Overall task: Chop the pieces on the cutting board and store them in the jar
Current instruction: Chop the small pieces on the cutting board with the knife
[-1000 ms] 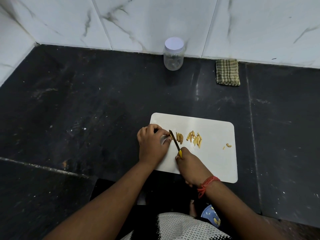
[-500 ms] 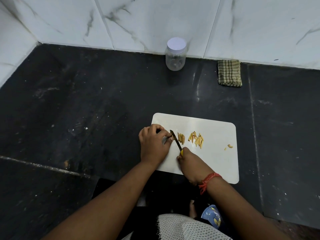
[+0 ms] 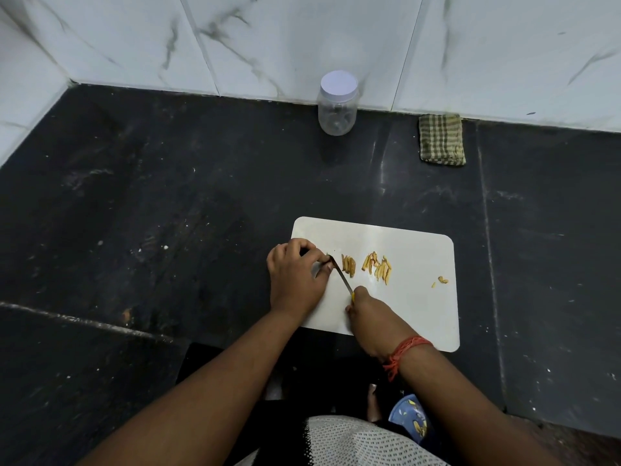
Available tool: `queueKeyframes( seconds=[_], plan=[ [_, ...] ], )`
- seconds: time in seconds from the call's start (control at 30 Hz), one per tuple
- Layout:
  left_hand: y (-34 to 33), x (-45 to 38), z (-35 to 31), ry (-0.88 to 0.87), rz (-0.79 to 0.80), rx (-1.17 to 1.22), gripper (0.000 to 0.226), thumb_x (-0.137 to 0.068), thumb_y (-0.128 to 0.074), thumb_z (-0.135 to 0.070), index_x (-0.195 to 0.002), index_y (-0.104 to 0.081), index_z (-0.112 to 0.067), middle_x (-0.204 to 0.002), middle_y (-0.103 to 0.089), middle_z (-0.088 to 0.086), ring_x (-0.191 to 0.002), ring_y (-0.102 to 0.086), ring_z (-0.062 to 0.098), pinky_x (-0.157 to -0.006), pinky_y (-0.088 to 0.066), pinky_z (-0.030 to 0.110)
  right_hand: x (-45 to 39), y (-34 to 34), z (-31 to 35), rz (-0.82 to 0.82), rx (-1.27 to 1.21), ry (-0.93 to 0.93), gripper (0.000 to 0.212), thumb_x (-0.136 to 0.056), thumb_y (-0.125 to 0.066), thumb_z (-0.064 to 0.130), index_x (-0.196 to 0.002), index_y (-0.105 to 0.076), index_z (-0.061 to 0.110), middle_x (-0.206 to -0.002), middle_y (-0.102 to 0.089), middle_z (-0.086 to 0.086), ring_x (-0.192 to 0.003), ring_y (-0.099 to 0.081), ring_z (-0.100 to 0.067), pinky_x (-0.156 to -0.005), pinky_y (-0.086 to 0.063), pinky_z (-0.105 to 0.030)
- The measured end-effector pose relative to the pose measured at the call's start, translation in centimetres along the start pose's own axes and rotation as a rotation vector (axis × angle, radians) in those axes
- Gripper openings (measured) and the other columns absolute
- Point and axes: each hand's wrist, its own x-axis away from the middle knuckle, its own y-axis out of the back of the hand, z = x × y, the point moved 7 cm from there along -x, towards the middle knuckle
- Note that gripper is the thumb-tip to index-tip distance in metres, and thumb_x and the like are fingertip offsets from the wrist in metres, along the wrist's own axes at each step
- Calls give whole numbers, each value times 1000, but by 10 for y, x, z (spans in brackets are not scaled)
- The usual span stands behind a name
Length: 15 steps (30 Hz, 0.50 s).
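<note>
A white cutting board [image 3: 420, 297] lies on the dark stone floor. Thin yellow-brown cut strips [image 3: 376, 269] lie in small heaps on it, and a few bits [image 3: 442, 280] sit near its right edge. My right hand [image 3: 373, 317] grips the yellow handle of a small knife [image 3: 341, 275], whose blade slants up-left. My left hand [image 3: 295, 275] has curled fingers pinching a piece against the board right at the blade tip; the piece itself is mostly hidden. A clear plastic jar [image 3: 337, 105] with a white lid on stands by the wall, far behind the board.
A folded green checked cloth [image 3: 442, 139] lies by the marble wall, right of the jar. White marble wall tiles [image 3: 302, 38] close off the back and the left side. My knees and clothing fill the bottom of the view.
The knife blade has shifted slightly left, closer to my left fingertips. The cut strips, jar and cloth keep their places.
</note>
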Motion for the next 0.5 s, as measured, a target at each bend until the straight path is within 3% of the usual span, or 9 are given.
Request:
queueKeyframes(
  seconds=[0.5],
  plan=[
    [-1, 1, 0, -5, 12, -27, 11, -86, -69, -42, -91, -70, -32, -109, -51, -10, -106, -44, 17, -108, -28, 42, 18, -7, -18, 33, 65, 16, 11, -99, -38, 6, -100, -29, 13, -71, -38, 7, -60, -37, -2, -50, -26, -18]
  ],
)
